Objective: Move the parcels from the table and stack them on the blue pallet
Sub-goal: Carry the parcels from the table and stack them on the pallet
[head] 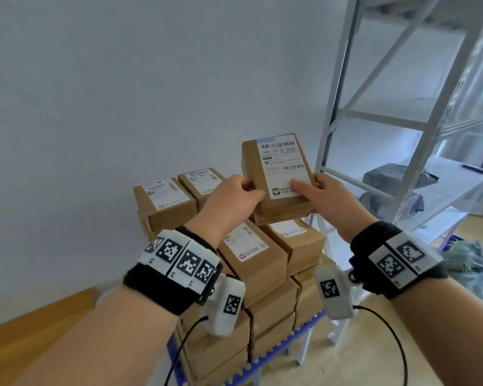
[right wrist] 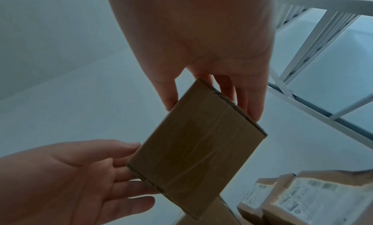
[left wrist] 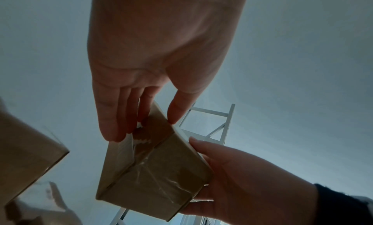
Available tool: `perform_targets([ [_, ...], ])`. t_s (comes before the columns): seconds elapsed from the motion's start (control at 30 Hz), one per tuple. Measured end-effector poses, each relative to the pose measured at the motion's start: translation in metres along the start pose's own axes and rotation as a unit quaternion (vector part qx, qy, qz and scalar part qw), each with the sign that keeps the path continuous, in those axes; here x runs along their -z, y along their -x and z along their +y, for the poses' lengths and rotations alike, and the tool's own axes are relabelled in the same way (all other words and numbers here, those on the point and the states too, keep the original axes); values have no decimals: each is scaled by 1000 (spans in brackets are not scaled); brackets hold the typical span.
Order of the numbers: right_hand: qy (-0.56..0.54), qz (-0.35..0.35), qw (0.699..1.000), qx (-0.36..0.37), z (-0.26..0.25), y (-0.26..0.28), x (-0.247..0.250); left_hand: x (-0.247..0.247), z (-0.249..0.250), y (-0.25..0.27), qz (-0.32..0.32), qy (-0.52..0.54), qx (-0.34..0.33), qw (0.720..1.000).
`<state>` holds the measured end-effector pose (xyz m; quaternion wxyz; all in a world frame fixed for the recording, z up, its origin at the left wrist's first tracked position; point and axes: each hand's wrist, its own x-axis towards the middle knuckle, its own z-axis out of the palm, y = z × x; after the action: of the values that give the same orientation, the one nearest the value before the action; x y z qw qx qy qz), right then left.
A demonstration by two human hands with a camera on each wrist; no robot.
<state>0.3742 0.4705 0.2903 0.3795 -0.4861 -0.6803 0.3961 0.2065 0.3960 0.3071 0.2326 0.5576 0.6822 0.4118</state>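
A brown cardboard parcel [head: 276,174] with a white shipping label is tilted up over the top of a stack of similar parcels [head: 251,254]. The stack stands on the blue pallet [head: 287,344]. My left hand [head: 248,190] pinches the parcel's near left corner, thumb on top and fingers underneath. My right hand [head: 307,188] pinches its near right corner the same way. From below, the parcel [left wrist: 153,172] shows a taped underside between the left hand [left wrist: 145,124] and right hand [left wrist: 232,172]. In the right wrist view the right hand [right wrist: 212,104] holds the parcel [right wrist: 197,145].
A white metal shelving rack [head: 346,107] stands close to the right of the stack, with grey bags [head: 396,179] on its low shelf. A blue crate [head: 468,254] sits on the floor at far right. A plain wall is behind and to the left.
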Motion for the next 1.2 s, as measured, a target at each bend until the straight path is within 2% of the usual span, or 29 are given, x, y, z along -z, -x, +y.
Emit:
perform_targets([
  [0.13,1,7,1000,11,6,-39,5,-7,6,-38,-3,-23,-7,1000],
  [0.27,-16,-6,1000,-11,14,-69,0,-11,4,-64,3,-39,9,999],
  [0.47,11,-82,996,12,23,-132,-8,-18,-1,-98,24,-79,31,996],
  [0.73,50,-186,981,37,42,-206,-22,-40,-7,-135,79,-152,122,978],
  [1.0,62,-249,965,56,59,-237,-38,-55,-26,-160,112,-187,184,958],
  [1.2,61,-287,954,54,70,-241,-47,-57,-35,-160,123,-203,185,954],
])
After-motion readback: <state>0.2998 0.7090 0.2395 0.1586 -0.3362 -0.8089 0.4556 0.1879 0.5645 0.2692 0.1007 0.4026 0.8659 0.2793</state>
